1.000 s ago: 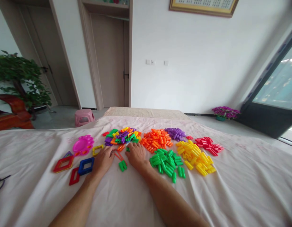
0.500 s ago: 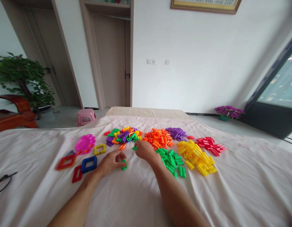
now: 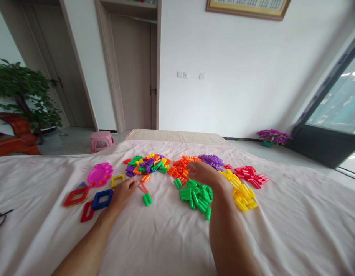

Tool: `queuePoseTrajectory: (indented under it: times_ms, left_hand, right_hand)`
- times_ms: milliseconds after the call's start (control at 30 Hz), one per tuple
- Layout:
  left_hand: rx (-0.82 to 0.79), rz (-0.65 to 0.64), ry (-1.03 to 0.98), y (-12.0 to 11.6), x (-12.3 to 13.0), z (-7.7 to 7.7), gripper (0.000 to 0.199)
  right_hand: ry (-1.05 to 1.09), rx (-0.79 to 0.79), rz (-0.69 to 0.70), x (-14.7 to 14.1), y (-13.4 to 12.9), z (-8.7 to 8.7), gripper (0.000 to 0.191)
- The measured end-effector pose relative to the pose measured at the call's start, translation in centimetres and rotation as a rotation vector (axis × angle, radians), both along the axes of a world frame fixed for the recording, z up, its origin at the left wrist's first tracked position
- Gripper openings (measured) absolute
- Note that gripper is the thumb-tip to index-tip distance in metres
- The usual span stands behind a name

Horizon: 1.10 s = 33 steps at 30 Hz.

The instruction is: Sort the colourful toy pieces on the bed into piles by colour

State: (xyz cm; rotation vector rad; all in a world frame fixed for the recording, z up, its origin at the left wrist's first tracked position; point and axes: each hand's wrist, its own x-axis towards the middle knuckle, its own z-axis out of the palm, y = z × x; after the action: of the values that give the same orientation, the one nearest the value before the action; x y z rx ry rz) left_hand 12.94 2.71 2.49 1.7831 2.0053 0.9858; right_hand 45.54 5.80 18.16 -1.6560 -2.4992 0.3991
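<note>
My left hand hovers over the cloth at left of centre, fingers loosely bent and apart from the pieces. Just right of its fingertips is a motion-blurred orange piece. A joined pair of green plastic tubes lies below it on the cloth. My right hand reaches over the orange tube pile, its fingers pointing down and mostly hidden. Beneath that wrist spreads the green tube pile, with another green pair at its upper left. A mixed-colour pile sits beyond my left hand.
Purple tubes, red tubes and yellow tubes lie in piles on the right. Left are a pink flower-shaped toy, a blue square frame, red frames and a yellow frame. The cloth is wrinkled.
My left hand has drawn back from the green pair, which now lies free. My right hand has moved right to the orange pile, and a green pair now lies beside the green pile.
</note>
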Motion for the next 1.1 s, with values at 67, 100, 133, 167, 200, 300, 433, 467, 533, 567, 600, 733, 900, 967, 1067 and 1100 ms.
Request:
queuePoseTrajectory:
  times_ms: [67, 100, 133, 167, 200, 300, 433, 467, 533, 567, 600, 733, 900, 967, 1067, 1100]
  left_hand:
    - [-0.003, 0.004, 0.006, 0.1, 0.1, 0.0, 0.029]
    - [-0.009, 0.013, -0.005, 0.1, 0.1, 0.0, 0.029]
    - [-0.015, 0.023, -0.020, 0.0, 0.1, 0.1, 0.029]
    - [-0.020, 0.029, -0.033, 0.0, 0.1, 0.2, 0.029]
    - [-0.025, 0.030, -0.043, -0.1, 0.1, 0.3, 0.030]
    - [-0.024, 0.024, -0.041, -0.2, 0.0, 0.4, 0.031]
    - [-0.022, 0.010, -0.041, -0.3, 0.0, 0.4, 0.033]
    - [-0.027, 0.004, -0.048, -0.3, 0.0, 0.4, 0.033]
    - [-0.033, -0.011, -0.055, -0.3, -0.1, 0.3, 0.034]
    - [-0.035, -0.016, -0.054, -0.2, -0.2, 0.3, 0.034]
    - [-0.037, -0.021, -0.052, -0.2, -0.2, 0.2, 0.034]
    - [-0.043, -0.034, -0.041, -0.1, -0.5, -0.1, 0.035]
    - [-0.031, -0.037, -0.042, 0.2, -0.7, -0.4, 0.036]
    - [-0.036, -0.039, -0.045, 0.2, -0.6, -0.3, 0.037]
    - [-0.053, -0.024, -0.030, 0.1, -0.4, 0.0, 0.036]
    - [-0.054, -0.022, -0.029, 0.1, -0.4, 0.1, 0.035]
  right_hand:
    - [-0.001, 0.018, 0.041, -1.2, -0.7, 0.4, 0.037]
    - [-0.004, 0.019, 0.080, -2.1, -0.9, 0.3, 0.038]
    - [-0.009, 0.019, 0.124, -3.0, -1.1, 0.1, 0.038]
    - [-0.018, 0.017, 0.163, -4.0, -1.3, -0.3, 0.037]
    - [-0.029, 0.012, 0.200, -5.1, -1.4, -0.8, 0.036]
    - [-0.048, -0.003, 0.291, -8.4, -2.0, -2.5, 0.028]
    - [-0.115, 0.055, 0.345, -11.9, -3.6, -4.8, 0.037]
    - [-0.142, 0.068, 0.343, -12.5, -4.0, -5.3, 0.042]
    - [-0.175, 0.086, 0.341, -13.3, -4.5, -6.3, 0.048]
    - [-0.178, 0.099, 0.346, -13.6, -4.6, -6.8, 0.046]
    - [-0.176, 0.113, 0.356, -13.7, -4.6, -7.2, 0.041]
    - [-0.165, 0.137, 0.406, -13.6, -4.4, -8.0, 0.039]
    - [-0.206, 0.132, 0.383, -12.9, -4.1, -7.3, 0.041]
    - [-0.210, 0.094, 0.358, -12.5, -3.8, -7.0, 0.039]
    - [-0.182, 0.049, 0.359, -11.9, -3.4, -6.6, 0.036]
    - [-0.165, 0.034, 0.374, -11.9, -3.3, -6.5, 0.034]
